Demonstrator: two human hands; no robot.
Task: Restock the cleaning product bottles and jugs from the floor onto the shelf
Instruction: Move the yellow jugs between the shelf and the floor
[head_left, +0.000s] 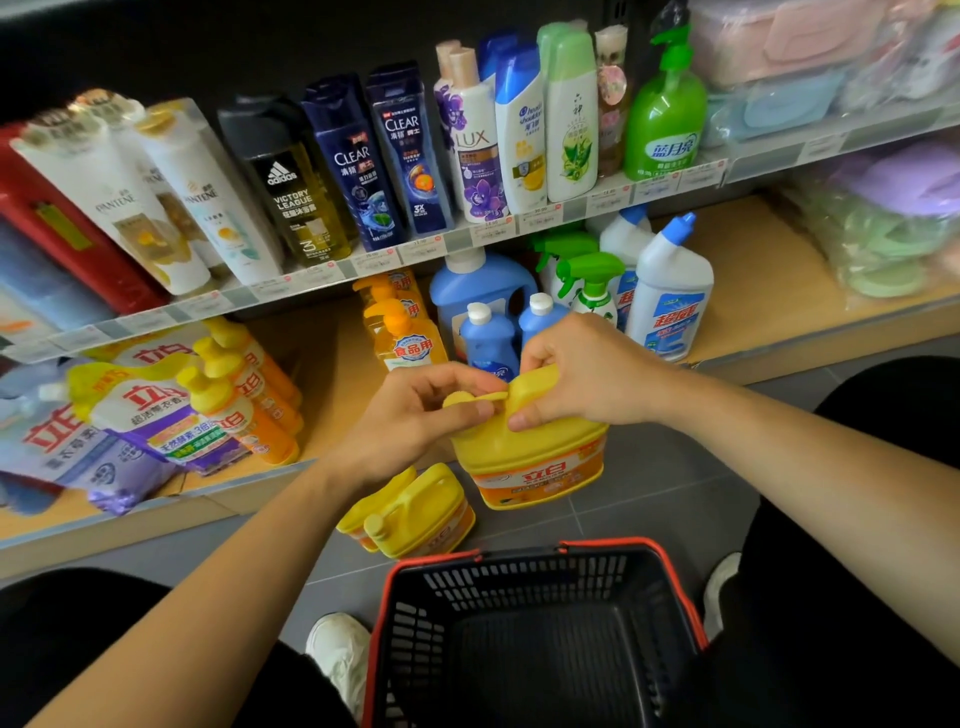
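Yellow jug (530, 457) stands upright on floor, directly below both your hands: right hand (582, 369) fingers curled around its handle, left hand (421, 415) pinching the cap, shelf gap (322, 358) just beyond the fingers.

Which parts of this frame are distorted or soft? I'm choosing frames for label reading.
Head view: wide-angle bending tilts the Pantene bottles and curves the shelf edge; corners go soft, blurring the plastic tubs; the yellow jug and both hands stay sharp.
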